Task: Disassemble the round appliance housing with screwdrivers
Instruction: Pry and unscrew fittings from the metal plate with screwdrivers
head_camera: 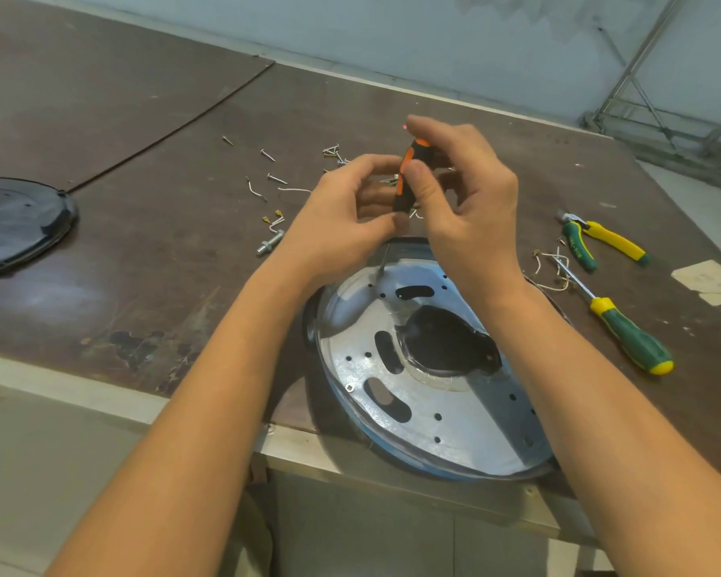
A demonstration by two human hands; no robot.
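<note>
Item: orange-black screwdriver point(404, 181), upright. I am pinching its handle top with my right hand point(463, 210) and its lower part with my left hand point(342, 214), probably steadying the tip. The round housing point(433, 393) is lying beneath, at the table's point(142, 285) near edge.

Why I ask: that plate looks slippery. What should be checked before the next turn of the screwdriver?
1. Grip: left hand and right hand both hold the orange-black screwdriver. Ok.
2. Tip seated in a screw: shaft meets the round housing near its far rim; contact too small to see. Cannot tell.
3. Housing steady: it overhangs the table's near edge, and no hand holds it. Not ok.
4. Loose screws gathered: scattered on the table. Not ok.
5. Spare green-yellow screwdriver at hand: lies right of the housing. Ok.
</note>
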